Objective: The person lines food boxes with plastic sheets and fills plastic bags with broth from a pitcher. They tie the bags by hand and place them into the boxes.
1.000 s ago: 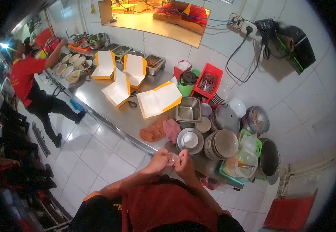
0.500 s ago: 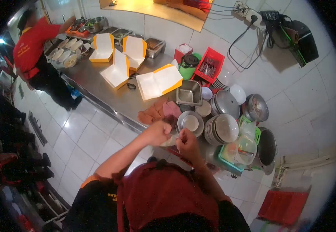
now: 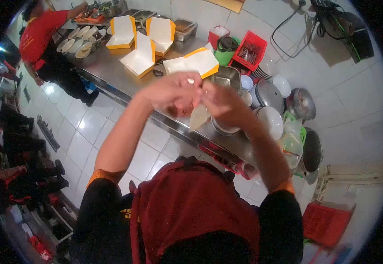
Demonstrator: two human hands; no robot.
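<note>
White square tiles cover the wall (image 3: 359, 88) and the floor (image 3: 81, 132), which shines under a bright light (image 3: 0, 48) at the left edge. A long steel bench (image 3: 112, 72) runs along the wall. On it lie open white-and-orange boxes (image 3: 141, 57), steel trays (image 3: 185, 28), a red basket (image 3: 248, 50), stacked plates (image 3: 268, 121) and pots (image 3: 301, 103). Black cables (image 3: 288, 35) hang on the wall beside a dark device (image 3: 354, 35). A person in a red shirt (image 3: 39, 33) stands at the far end of the bench. Dark clutter (image 3: 20, 167) lines the left side.
</note>
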